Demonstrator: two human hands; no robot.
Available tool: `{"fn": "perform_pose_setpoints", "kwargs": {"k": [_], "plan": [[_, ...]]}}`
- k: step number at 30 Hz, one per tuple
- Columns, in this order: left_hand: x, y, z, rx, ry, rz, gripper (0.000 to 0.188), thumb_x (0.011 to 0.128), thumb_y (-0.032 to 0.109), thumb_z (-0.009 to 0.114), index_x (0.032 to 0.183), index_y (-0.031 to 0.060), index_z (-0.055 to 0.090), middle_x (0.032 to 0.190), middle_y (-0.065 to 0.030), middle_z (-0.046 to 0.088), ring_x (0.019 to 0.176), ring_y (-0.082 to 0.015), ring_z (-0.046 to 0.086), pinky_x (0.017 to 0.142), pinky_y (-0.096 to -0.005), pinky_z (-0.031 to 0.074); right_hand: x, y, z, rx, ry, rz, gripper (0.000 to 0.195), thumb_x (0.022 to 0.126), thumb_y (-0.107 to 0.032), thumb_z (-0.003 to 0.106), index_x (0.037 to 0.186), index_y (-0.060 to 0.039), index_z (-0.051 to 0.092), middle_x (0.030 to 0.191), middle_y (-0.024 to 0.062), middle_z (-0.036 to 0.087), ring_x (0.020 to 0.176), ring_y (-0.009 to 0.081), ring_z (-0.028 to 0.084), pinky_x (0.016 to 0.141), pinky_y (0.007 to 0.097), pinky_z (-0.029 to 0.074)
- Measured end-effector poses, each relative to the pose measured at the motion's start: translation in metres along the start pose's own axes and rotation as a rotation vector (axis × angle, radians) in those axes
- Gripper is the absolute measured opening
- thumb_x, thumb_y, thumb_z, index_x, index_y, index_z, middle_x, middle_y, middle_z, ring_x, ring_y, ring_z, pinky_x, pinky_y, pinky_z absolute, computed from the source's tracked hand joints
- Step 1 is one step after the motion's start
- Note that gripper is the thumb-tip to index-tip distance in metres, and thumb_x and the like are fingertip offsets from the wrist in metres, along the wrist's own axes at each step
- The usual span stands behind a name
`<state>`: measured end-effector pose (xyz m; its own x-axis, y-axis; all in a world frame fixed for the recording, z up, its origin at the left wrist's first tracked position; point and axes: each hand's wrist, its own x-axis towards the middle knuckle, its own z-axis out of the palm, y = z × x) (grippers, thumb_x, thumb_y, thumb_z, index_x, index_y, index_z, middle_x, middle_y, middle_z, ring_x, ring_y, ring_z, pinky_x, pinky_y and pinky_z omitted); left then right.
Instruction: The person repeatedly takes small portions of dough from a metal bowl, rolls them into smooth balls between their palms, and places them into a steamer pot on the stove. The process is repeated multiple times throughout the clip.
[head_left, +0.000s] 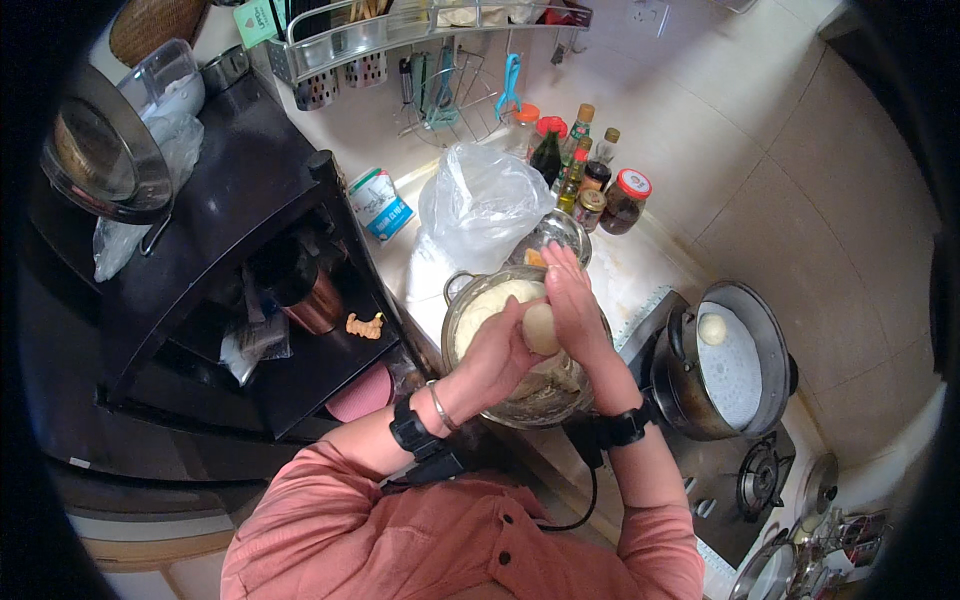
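A smooth, pale dough ball (540, 330) sits between my two hands, above a metal pot (450, 330). My left hand (495, 341) cups it from the left. On the other side, my right hand (576, 307) lies against it with the fingers extended and together. Below my hands, a large mass of dough (487, 304) fills the far left part of the pot; the pot's near inner wall is smeared with residue. Another dough ball (712, 329) rests on a white perforated liner (731, 382) inside a steamer pot (675, 390) to the right.
Behind the pot are a clear plastic bag (480, 202), a metal bowl (559, 236) and several bottles and jars (626, 202). A gas burner (763, 476) is at the lower right. On the left, a dark shelf unit (247, 180) holds pans and ginger (364, 326). A metal rack (435, 15) hangs above.
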<state>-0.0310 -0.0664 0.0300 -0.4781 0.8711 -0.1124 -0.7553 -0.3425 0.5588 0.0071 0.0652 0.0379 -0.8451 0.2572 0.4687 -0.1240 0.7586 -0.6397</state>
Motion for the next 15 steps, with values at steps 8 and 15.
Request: {"fn": "perform_pose_setpoints", "kwargs": {"k": [8,15], "plan": [[0.008,0.003,-0.011,-0.006,-0.314,0.101,0.063,0.1,0.051,0.026,0.142,0.0055,0.032,0.143,-0.0104,0.041,0.128,-0.0304,0.042,0.103,-0.0429,0.038,-0.019,-0.05,0.011,-0.079,-0.028,-0.285,0.043,0.091,-0.011,0.043,0.13,0.0066,0.042,0.14,0.0269,0.038,0.13,0.043,0.035,0.108,0.0514,0.026],[-0.002,0.004,-0.003,-0.143,0.001,-0.036,0.054,0.101,0.041,0.028,0.14,0.0034,0.032,0.146,-0.0121,0.036,0.131,-0.0323,0.039,0.107,-0.0463,0.033,-0.005,-0.055,-0.011,0.321,0.023,-0.087,0.04,0.097,-0.015,0.036,0.131,0.0034,0.046,0.142,0.0236,0.039,0.132,0.0342,0.038,0.11,0.0422,0.027]]}}
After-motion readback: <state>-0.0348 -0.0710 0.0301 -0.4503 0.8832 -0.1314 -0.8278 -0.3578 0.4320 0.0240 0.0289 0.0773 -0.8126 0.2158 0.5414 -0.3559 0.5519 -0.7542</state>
